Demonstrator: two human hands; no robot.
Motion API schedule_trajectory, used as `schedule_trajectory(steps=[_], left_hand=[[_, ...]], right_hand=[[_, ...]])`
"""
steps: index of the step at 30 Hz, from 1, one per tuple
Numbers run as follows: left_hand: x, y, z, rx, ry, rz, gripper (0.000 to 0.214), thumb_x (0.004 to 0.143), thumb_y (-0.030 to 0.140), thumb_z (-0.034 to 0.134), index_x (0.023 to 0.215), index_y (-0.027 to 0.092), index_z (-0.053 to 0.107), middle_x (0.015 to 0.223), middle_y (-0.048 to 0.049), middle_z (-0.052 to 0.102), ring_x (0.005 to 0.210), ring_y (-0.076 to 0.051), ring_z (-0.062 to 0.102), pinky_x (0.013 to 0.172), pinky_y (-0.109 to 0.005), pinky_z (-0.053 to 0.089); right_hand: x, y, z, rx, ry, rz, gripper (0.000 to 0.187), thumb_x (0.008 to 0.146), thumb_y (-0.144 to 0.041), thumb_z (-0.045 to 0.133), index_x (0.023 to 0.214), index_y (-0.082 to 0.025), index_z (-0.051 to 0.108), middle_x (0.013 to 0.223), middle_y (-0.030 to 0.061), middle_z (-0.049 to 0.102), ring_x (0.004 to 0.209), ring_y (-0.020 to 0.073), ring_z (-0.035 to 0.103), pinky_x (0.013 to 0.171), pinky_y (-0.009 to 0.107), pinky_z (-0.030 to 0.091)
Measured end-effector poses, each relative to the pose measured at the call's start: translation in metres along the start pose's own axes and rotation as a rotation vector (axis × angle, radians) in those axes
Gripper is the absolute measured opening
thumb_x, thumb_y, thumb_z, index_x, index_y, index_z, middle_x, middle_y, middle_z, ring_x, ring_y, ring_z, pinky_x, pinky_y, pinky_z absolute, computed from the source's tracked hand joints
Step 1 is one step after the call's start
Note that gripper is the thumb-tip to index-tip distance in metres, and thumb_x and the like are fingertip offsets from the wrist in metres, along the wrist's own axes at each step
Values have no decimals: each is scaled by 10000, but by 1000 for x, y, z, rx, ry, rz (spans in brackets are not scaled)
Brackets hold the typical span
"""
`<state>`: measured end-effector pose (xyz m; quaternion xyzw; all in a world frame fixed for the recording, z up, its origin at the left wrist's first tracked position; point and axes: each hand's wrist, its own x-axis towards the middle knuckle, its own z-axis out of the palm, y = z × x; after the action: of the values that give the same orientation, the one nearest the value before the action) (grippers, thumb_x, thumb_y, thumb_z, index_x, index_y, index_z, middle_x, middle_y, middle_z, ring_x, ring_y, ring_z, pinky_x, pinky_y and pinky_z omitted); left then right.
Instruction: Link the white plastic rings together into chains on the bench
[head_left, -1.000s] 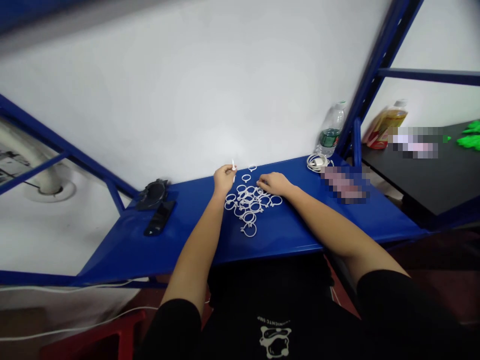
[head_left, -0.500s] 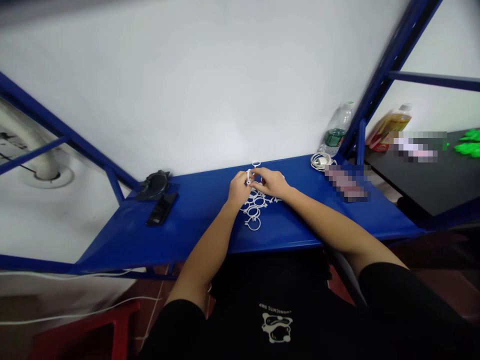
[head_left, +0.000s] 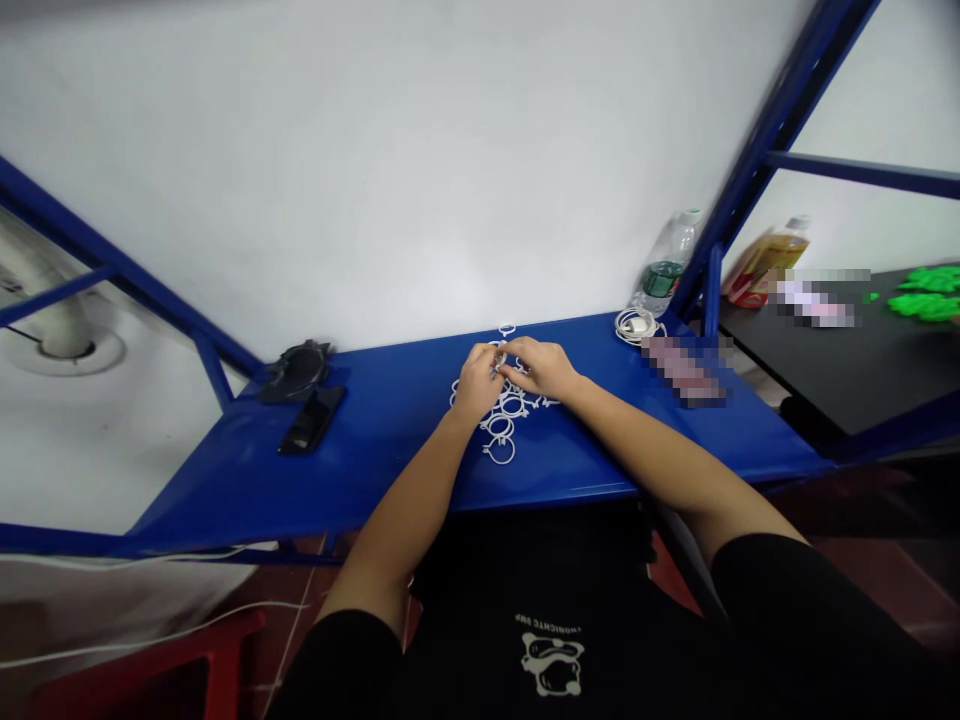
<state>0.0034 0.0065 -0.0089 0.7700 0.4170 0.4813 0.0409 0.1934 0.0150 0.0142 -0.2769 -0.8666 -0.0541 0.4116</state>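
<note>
Over the blue table [head_left: 390, 440], my left hand [head_left: 478, 385] and my right hand [head_left: 546, 369] meet with their fingertips together. Between them they pinch a white plastic ring [head_left: 501, 359], mostly covered by the fingers. Both hands are closed on it. Below and around them lies a loose pile of several white open rings with small clip ends [head_left: 514, 404]. The nearest ring [head_left: 500, 450] lies closest to the table's front edge, and a single ring [head_left: 508, 329] rests at the back by the wall.
To the left are a black phone [head_left: 312, 420] and a dark bundle in plastic [head_left: 298, 370]. At the back right stand a water bottle [head_left: 664, 268] and a coiled white cable [head_left: 637, 325]. Blue frame posts [head_left: 750, 170] rise at the side; a dark table [head_left: 817, 365] adjoins on the right.
The ring between my hands has turned and is now more covered by the fingers. My hands stay together over the pile; the whole view has shifted slightly.
</note>
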Motion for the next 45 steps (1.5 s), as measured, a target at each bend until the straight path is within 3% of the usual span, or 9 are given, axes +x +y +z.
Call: schedule_trajectory(steps=[6,12,15,21,27,31,38,42,45], left_hand=[[1,0,0,-29,17,-38,177,844,52,635,927,200,685,983,-58,652,921,-207,641,882,-350,557],[5,10,-6,-133,108,-103,323,890,76,659,1150,242,757,1115,-80,677,916,-191,663,996,-396,556],[7,14,-10,-213,167,-142,342,916,105,677,1208,262,762,1132,-89,705,955,-203,680,1046,-421,544],[10,12,-12,-251,196,-235,167,886,178,765,1039,223,813,1068,-79,754,920,-207,720,985,-407,573],[10,14,-11,-293,186,-294,137,857,177,795,988,215,812,971,-68,783,852,-202,728,907,-365,575],[10,11,-11,-357,217,-415,154,834,219,822,985,207,795,830,-34,754,737,-168,694,771,-298,556],[17,-3,-10,-769,314,-736,204,818,288,834,912,185,685,827,-14,745,506,-60,490,541,-205,440],[24,-11,-22,-1093,378,-989,169,879,245,768,943,202,618,879,3,738,460,-16,412,542,-180,434],[29,-15,-32,-1207,461,-1094,78,935,216,670,995,202,623,947,-18,749,466,-14,423,558,-182,457]], right_hand=[[0,2,0,3,-66,52,389,1044,-476,569,1316,-222,679,1258,106,745,1103,231,698,806,313,570],[-4,18,3,48,-89,329,375,1021,-553,585,1059,-223,759,971,62,789,771,187,689,737,295,508],[-7,31,4,17,-20,403,383,1028,-525,565,890,-217,746,826,59,746,770,198,663,722,301,478],[-7,55,1,54,128,530,262,943,-425,651,800,-209,687,827,68,702,787,217,634,781,339,490],[-15,86,-6,200,359,846,263,835,-431,731,756,-219,597,724,21,660,665,188,618,677,319,509],[-23,106,-5,465,409,1034,308,784,-381,768,827,-240,498,646,-28,642,456,132,541,460,252,412],[-23,110,-3,642,469,1058,477,765,-373,713,1174,-211,529,729,-41,714,419,112,564,400,216,417],[-19,99,-8,685,383,1094,387,725,-342,698,1073,-187,628,779,3,745,409,104,557,394,233,433],[-8,90,-15,694,436,1061,308,704,-313,674,983,-207,599,786,4,753,394,90,517,378,222,389]])
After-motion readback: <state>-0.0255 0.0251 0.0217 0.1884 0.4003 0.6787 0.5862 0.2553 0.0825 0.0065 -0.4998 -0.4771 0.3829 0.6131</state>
